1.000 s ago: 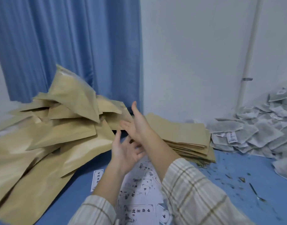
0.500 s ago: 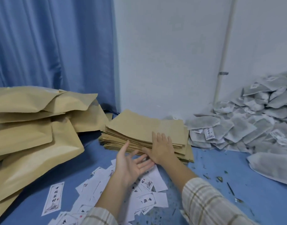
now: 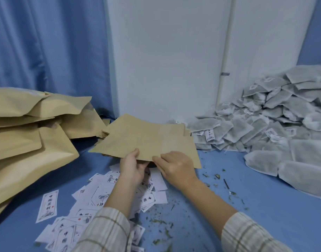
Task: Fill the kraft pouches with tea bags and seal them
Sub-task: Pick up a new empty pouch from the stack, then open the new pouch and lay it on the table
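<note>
Both hands worked at the near edge of a flat tan kraft paper pouch (image 3: pixel 147 140), lifted at a slant above the stack of empty kraft pouches (image 3: pixel 106 133), whose corrugated edges showed at the left behind it. The left hand (image 3: pixel 132 165) pinched the pouch's lower edge, thumb on top and fingers curled beneath. The right hand (image 3: pixel 176 166) gripped the same edge just beside it, thumb lying over the paper, fingers tucked under. The two hands sat close, nearly touching. Plaid beige sleeves (image 3: pixel 108 231) covered both forearms near the bottom of the view.

To the left, a heap of filled, puffy kraft pouches (image 3: pixel 29 142) lay piled on the blue table surface (image 3: pixel 265 206), overlapping one another. To the right, a large mound of grey-white mesh tea bags (image 3: pixel 283 120) rose against the wall, some with small printed tags showing. Beneath the hands, white printed paper labels (image 3: pixel 94 197) with black characters were scattered across the table, one lying apart to the left. Loose green-brown tea fragments (image 3: pixel 217 176) were strewn near the right forearm. Behind stood a white wall panel (image 3: pixel 165 60) with a white vertical pipe (image 3: pixel 226 60), and a blue curtain (image 3: pixel 47 42) hung at the left.
</note>
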